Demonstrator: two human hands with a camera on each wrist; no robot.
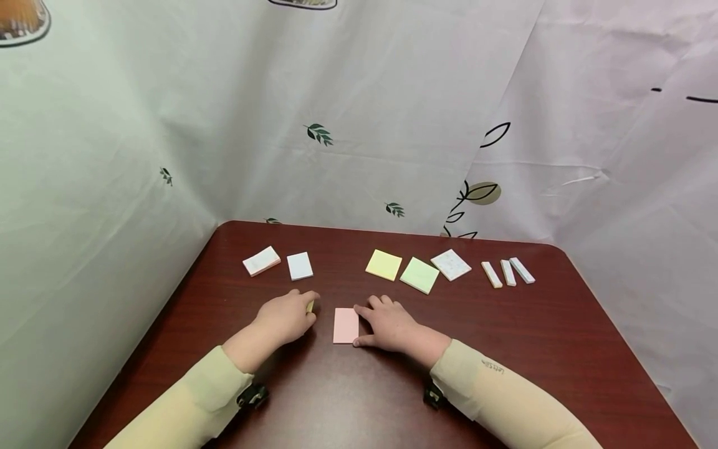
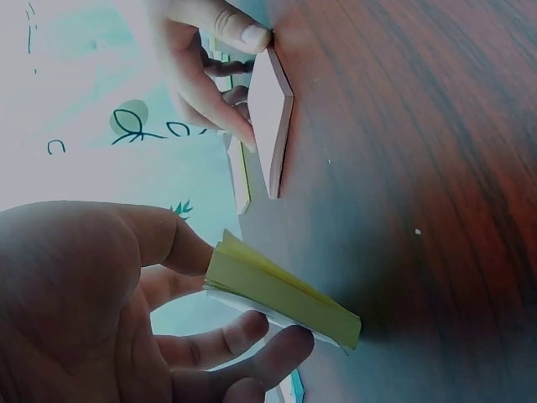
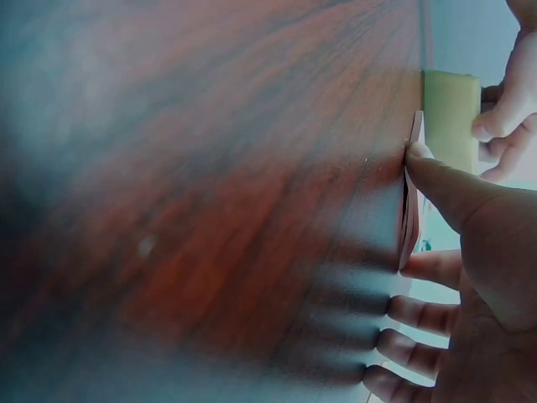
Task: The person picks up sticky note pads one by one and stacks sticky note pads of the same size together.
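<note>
"Pink pad (image 1: 346,325) sits near the middle of the head frame, on your dark red table (image 1: 348,399). Starting big, what's around you?"

"White sheeting (image 1: 392,81) fills the top of the frame, with the table below it. Your right hand (image 1: 389,324) holds the pink pad by its right edge, thumb at the lower corner, a finger at the upper; your left hand (image 1: 285,317), left of centre, pinches a yellow pad (image 2: 281,290)"

"And the smaller things?"

"Higher in the frame, you have two white-topped pads (image 1: 300,266) on the left, then a pale yellow square (image 1: 384,265), a green square (image 1: 419,275) and a patterned square (image 1: 451,264) right of centre. Narrow strips (image 1: 492,274) lie farther right"

"What might trip you up?"

"Your yellow pad is tilted, its layers splayed at one end; I'd judge a slack pinch could let leaves slip or crease. Your right-hand hold looks shallow, so an uneven push could swivel the pink pad"

"Does one view give you more?"

"From the head you get only a yellow sliver; the left wrist view reveals the splayed layers and a white layer beneath. Only the head view shows you the whole row"
</note>
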